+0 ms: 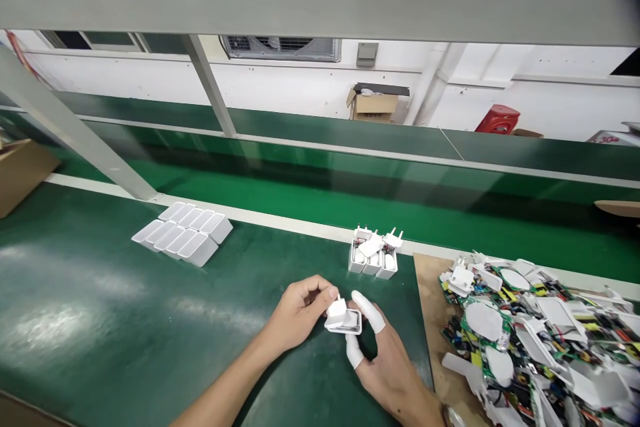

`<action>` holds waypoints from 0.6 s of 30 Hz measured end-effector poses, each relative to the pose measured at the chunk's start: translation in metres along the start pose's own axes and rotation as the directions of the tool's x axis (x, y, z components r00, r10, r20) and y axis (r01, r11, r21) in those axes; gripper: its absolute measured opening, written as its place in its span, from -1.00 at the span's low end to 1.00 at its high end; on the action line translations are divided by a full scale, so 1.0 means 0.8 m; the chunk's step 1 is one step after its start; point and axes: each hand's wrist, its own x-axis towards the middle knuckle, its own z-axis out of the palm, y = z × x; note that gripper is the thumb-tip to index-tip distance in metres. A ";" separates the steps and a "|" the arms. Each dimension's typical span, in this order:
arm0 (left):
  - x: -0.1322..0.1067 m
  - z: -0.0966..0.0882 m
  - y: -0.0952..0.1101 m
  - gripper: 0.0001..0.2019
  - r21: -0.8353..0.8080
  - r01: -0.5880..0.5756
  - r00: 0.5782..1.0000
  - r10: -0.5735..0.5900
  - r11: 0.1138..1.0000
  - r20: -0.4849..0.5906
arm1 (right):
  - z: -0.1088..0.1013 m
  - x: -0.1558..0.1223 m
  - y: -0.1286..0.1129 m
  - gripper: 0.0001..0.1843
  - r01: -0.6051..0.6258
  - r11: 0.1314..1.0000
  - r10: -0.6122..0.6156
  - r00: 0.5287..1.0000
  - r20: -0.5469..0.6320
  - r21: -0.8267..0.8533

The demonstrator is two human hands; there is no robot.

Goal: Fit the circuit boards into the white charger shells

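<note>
My left hand [299, 312] and my right hand [385, 363] meet over the green table [100, 320]. Together they hold a small white charger housing [343, 320] with a plug cap on top. The left fingers pinch it from the left. The right thumb and forefinger wear white finger cots and grip it from the right. Just beyond the hands stand three white housings [373, 259] with plug pins sticking up. To the left lies a block of several empty white housings [183, 240].
A heap of green circuit boards and white plug parts [540, 340] covers a brown board [430, 307] at the right. A green conveyor belt [350, 197] runs behind the table. A cardboard box [20, 173] sits at the far left. A grey frame strut [75, 133] slants down.
</note>
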 end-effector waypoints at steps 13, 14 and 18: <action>0.000 0.000 0.000 -0.56 -0.005 0.025 1.000 -0.025 1.000 -0.003 | -0.007 0.006 -0.008 -0.26 0.079 0.996 -0.081 0.996 -0.036 -0.052; 0.000 0.000 -0.001 -0.56 -0.005 0.026 1.000 -0.026 1.000 -0.002 | -0.007 0.007 -0.009 -0.26 0.084 0.995 -0.086 0.996 -0.037 -0.055; 0.000 0.000 -0.003 -0.56 -0.010 0.029 1.000 -0.029 1.000 0.000 | -0.009 0.009 -0.011 -0.29 0.096 0.993 -0.098 0.995 -0.036 -0.065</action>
